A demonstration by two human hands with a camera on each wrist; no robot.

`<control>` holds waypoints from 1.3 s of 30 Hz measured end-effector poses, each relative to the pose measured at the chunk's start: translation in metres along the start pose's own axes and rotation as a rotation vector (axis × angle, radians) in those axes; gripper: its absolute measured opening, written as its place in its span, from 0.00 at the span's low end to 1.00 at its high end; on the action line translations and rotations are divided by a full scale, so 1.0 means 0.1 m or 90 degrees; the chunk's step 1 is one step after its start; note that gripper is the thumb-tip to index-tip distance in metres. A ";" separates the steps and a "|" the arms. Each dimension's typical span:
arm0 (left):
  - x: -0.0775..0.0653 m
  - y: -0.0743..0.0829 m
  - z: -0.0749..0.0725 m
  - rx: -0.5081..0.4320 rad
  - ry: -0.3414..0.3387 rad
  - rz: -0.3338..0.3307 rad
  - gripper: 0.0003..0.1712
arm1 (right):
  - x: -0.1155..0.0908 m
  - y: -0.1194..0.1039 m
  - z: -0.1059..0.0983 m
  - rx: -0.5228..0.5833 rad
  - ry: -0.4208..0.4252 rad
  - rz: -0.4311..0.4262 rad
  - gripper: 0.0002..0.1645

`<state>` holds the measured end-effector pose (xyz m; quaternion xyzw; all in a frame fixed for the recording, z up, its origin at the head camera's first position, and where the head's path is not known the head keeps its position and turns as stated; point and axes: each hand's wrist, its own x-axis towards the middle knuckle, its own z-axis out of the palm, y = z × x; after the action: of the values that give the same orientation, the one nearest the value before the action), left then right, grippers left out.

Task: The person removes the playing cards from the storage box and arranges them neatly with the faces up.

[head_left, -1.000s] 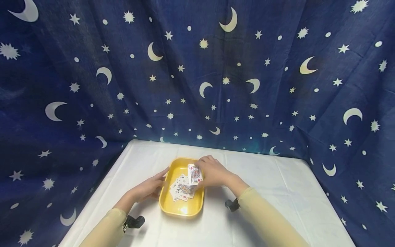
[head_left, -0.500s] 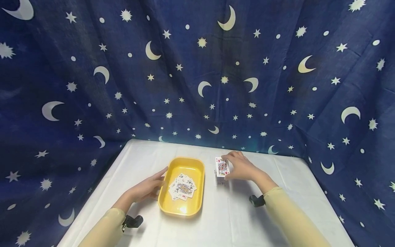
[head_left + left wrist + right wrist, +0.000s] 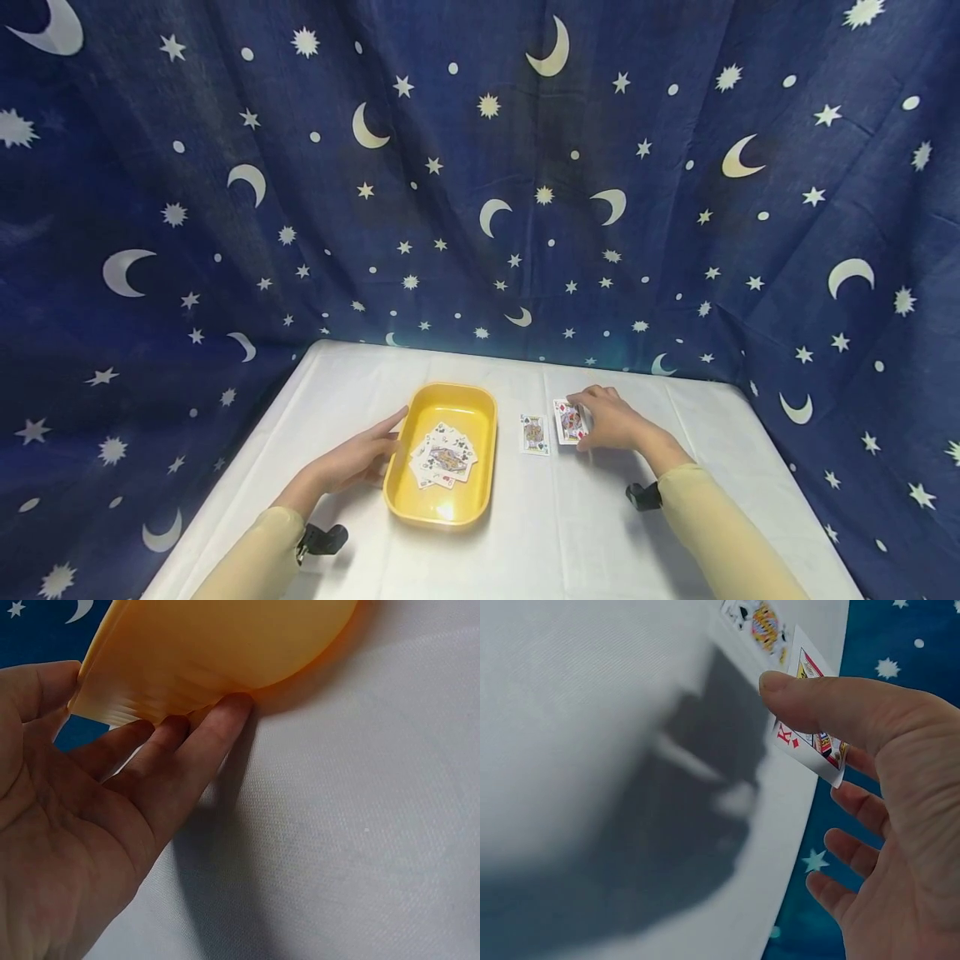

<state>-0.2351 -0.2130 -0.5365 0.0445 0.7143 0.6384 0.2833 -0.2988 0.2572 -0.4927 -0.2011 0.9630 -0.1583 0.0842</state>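
My right hand (image 3: pixel 611 425) pinches a king of diamonds (image 3: pixel 567 422) between thumb and fingers, face up. In the right wrist view the thumb presses across the card (image 3: pixel 786 738) while the lower fingers are spread away from it. Just left of the held card, a black-suited face card (image 3: pixel 534 434) lies face up on the white table. My left hand (image 3: pixel 356 454) rests against the left side of a yellow tray (image 3: pixel 441 518). Seen from the left wrist, its extended fingers touch the tray's ridged outer wall (image 3: pixel 195 656). Several overlapping playing cards (image 3: pixel 446 458) lie inside the tray, a face card on top.
A white cloth (image 3: pixel 600 533) covers the table, whose far edge meets a dark blue curtain (image 3: pixel 480 208) with moons and stars. The curtain also hangs on both sides. Each wrist carries a small black camera (image 3: pixel 324 540).
My right hand has carried the king of diamonds from over the tray rightward, past the face card on the table, and lowered. My left hand stays at the tray's side.
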 end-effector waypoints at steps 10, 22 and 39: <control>0.00 0.00 0.00 -0.004 0.005 -0.005 0.41 | -0.01 0.09 0.12 -0.004 -0.028 0.014 0.52; 0.00 0.01 0.00 0.000 -0.002 0.000 0.40 | -0.02 0.09 0.19 0.042 -0.063 0.062 0.52; 0.00 0.01 0.01 -0.005 -0.003 -0.002 0.40 | -0.02 0.16 0.27 0.057 -0.068 0.075 0.51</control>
<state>-0.2349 -0.2123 -0.5353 0.0435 0.7114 0.6404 0.2862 -0.2971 0.2649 -0.5230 -0.1480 0.9594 -0.1848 0.1535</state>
